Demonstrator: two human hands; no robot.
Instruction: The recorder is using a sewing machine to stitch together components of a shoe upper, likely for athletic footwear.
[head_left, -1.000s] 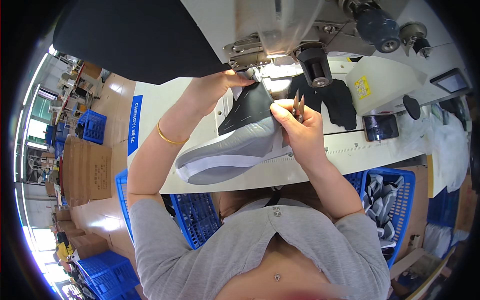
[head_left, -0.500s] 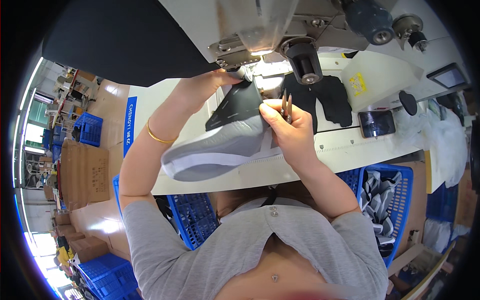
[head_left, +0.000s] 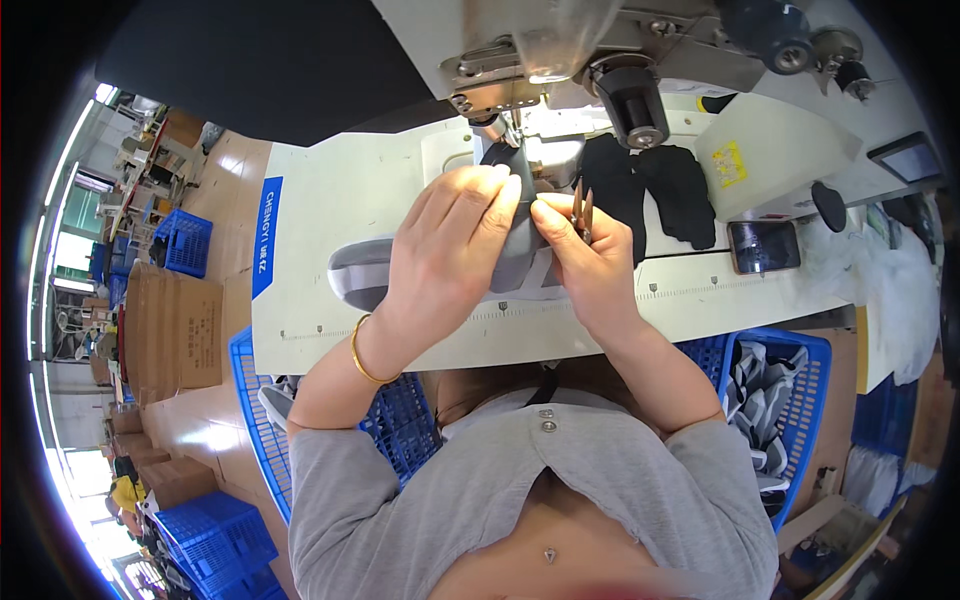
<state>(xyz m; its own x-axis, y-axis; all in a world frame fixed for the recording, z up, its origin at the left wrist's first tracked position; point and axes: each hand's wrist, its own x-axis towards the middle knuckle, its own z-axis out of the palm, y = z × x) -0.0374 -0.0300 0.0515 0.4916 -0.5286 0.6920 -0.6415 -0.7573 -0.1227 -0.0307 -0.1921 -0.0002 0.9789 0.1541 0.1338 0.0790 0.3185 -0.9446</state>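
A grey shoe upper (head_left: 523, 250) with a black part lies under the head of a sewing machine (head_left: 510, 118). Its lighter, rounded end (head_left: 358, 272) shows left of my wrist. My left hand (head_left: 450, 245) lies over the upper, fingers closed on it just below the machine's foot, covering much of the piece. On the right edge of the upper, my right hand (head_left: 592, 262) pinches with thumb and forefinger. Thread snips (head_left: 582, 208) are tucked in that same hand, blades pointing up. Exactly where the needle meets the material is hard to make out.
Black cut pieces (head_left: 675, 195) lie right of the needle area, with a phone (head_left: 763, 247) beyond them. Below the table edge stand a blue crate (head_left: 815, 400) of grey and black pieces at right and another blue crate (head_left: 262, 430) at left.
My left hand has let go near the machine's foot and come down over the upper, gripping it nearer my right hand. The upper has turned, its black panel now mostly covered.
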